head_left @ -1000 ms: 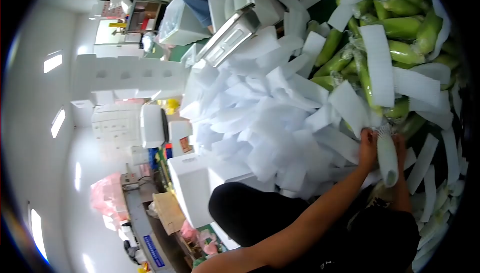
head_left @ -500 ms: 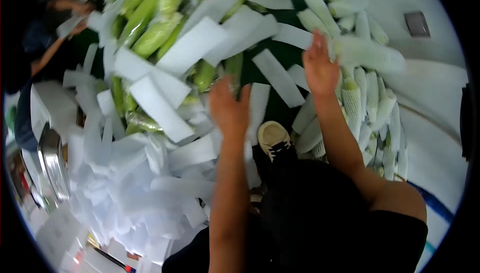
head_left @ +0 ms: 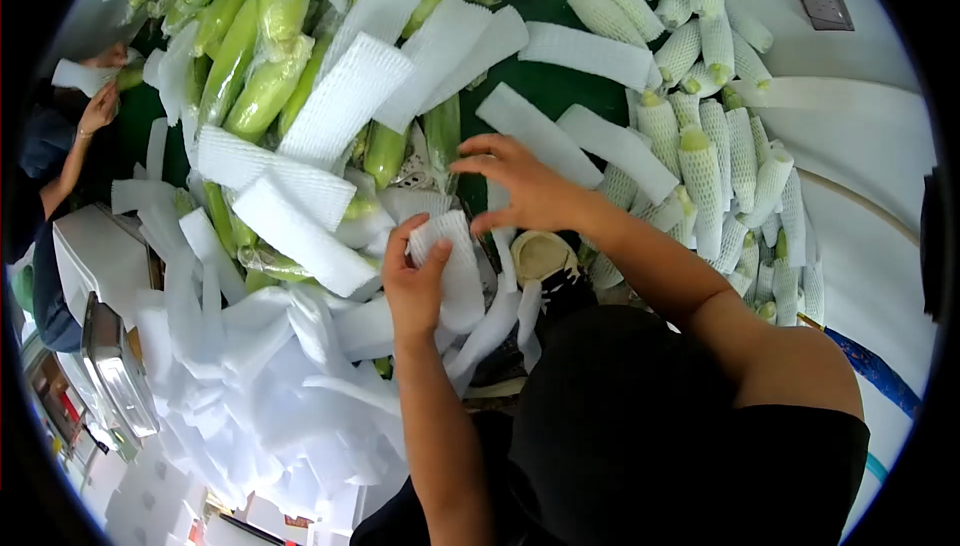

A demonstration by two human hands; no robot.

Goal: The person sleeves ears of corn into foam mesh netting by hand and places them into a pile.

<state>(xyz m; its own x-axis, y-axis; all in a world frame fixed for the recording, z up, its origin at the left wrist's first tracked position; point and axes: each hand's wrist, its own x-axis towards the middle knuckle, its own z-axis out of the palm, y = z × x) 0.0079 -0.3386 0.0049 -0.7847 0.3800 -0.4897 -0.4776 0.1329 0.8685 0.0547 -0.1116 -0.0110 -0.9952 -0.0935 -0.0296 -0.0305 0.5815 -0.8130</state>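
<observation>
My left hand [head_left: 415, 281] pinches a white foam net sleeve [head_left: 452, 271] between thumb and fingers, low in front of me. Just to its right, my right hand [head_left: 515, 186] is spread, its fingers curved toward the sleeve's upper end, with nothing seen in it. Above both hands lie green, film-wrapped long vegetables [head_left: 270, 76], with loose flat foam sleeves [head_left: 345, 101] across them. At the right is a pile of vegetables in foam nets [head_left: 705, 176]. A heap of white foam sleeves [head_left: 270, 386] fills the lower left.
Another person's hands [head_left: 100, 96] hold a foam sleeve and a green vegetable at the far left. White boxes [head_left: 100, 246] and a metal tray [head_left: 115, 366] stand below them. A shoe [head_left: 543, 256] is just below my right hand. A dark square object [head_left: 824, 4] lies at upper right.
The view has swung round toward the netted pile. My right hand has left that pile, where a blurred netted vegetable was beside it, and moved left. My left hand has taken hold of a foam sleeve.
</observation>
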